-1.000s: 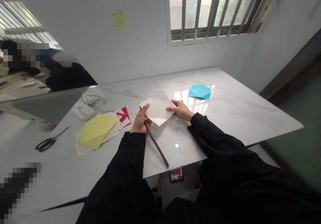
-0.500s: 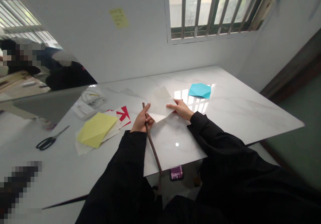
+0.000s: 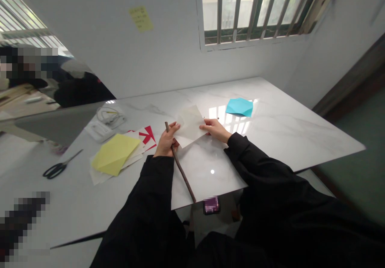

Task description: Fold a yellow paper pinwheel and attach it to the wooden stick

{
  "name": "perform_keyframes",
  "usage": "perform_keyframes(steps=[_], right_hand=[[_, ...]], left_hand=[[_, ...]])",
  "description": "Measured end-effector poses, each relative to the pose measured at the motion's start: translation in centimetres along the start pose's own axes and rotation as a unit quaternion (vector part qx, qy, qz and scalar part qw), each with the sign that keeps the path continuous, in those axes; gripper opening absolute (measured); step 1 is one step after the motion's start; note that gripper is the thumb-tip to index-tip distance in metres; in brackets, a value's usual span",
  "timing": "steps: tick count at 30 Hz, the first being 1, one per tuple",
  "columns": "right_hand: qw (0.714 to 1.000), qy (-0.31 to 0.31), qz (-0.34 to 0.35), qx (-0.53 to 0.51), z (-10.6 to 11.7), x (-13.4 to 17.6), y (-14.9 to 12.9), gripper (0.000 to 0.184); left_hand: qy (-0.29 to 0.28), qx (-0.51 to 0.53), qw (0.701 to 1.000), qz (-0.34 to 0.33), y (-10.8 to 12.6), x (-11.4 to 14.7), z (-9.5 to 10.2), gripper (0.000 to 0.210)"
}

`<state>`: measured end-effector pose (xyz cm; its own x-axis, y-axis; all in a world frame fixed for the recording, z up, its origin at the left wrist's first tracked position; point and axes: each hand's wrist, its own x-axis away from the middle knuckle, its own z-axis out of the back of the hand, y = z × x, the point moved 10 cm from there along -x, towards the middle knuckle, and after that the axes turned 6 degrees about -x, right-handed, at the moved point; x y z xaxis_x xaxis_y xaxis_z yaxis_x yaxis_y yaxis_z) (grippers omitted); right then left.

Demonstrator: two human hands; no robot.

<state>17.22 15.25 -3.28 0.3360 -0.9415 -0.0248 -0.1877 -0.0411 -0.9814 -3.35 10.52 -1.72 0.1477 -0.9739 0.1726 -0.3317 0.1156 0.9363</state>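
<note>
Between my two hands is a cream-white sheet of paper (image 3: 190, 124), held by its sides just above the table. My left hand (image 3: 166, 141) is closed, pinching the paper's left edge and keeping a thin brown stick (image 3: 183, 174) in its grip. The stick slants down to the table's front edge. On the paper's right edge, the thumb and fingers of my right hand (image 3: 215, 129) are closed in a pinch. Left of my left hand lie a yellow sheet of paper (image 3: 116, 156), white sheets beneath it and a red-and-white paper piece (image 3: 147, 136).
A blue paper sheet (image 3: 240, 107) lies at the back of the marble-patterned table (image 3: 288, 127). Black-handled scissors (image 3: 57, 170) and a white box with a coiled cable (image 3: 104, 128) are on the left. A sticky note (image 3: 140, 19) hangs on the wall. People sit beyond, far left.
My left hand has shifted slightly left, and the stick's upper end has moved left with it. The paper has moved a little left and turned slightly, still held by both hands.
</note>
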Motion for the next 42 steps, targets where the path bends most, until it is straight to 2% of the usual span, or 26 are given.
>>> perform_keyframes(steps=[5, 9, 13, 15, 19, 25, 27, 31, 37, 42], right_hand=[[0.998, -0.057, -0.013, 0.010, -1.0, 0.3, 0.2, 0.013], [0.998, -0.056, -0.013, 0.015, -1.0, 0.2, 0.3, 0.014], [1.000, 0.013, -0.016, -0.003, 0.2, 0.1, 0.0, 0.037], [0.998, 0.018, -0.016, -0.056, 0.3, 0.2, -0.4, 0.047], [0.980, -0.026, -0.050, -0.190, -0.7, 0.6, -0.9, 0.053], [0.967, -0.118, -0.093, -0.208, -2.4, 0.8, -0.2, 0.085], [0.961, -0.127, -0.102, -0.222, -2.6, 0.5, 0.1, 0.080], [0.952, -0.155, -0.110, -0.241, -3.1, 0.4, 0.4, 0.053], [0.961, -0.159, -0.069, -0.213, -3.1, 0.5, 0.2, 0.047], [0.974, -0.140, -0.051, -0.172, -3.1, 0.4, 0.6, 0.041]], left_hand=[[-0.092, 0.018, 0.995, -0.017, 0.7, 0.8, -2.0, 0.054], [-0.130, 0.012, 0.991, -0.017, 0.8, 1.1, -2.8, 0.048], [-0.094, 0.018, 0.995, 0.006, 0.1, 0.4, -1.8, 0.038], [-0.069, 0.030, 0.997, 0.022, -0.4, 0.0, -1.3, 0.036], [-0.020, 0.070, 0.996, 0.046, -1.0, -0.3, -0.2, 0.034], [-0.018, 0.090, 0.994, 0.055, -1.4, -0.5, -0.3, 0.033], [-0.028, 0.076, 0.996, 0.048, -1.3, -0.7, -0.5, 0.031], [-0.043, 0.042, 0.997, 0.037, -1.5, -1.0, -0.9, 0.035], [-0.076, -0.011, 0.997, 0.007, -1.4, -0.9, -1.3, 0.031], [-0.101, -0.055, 0.993, -0.014, -1.0, 0.3, -2.4, 0.041]])
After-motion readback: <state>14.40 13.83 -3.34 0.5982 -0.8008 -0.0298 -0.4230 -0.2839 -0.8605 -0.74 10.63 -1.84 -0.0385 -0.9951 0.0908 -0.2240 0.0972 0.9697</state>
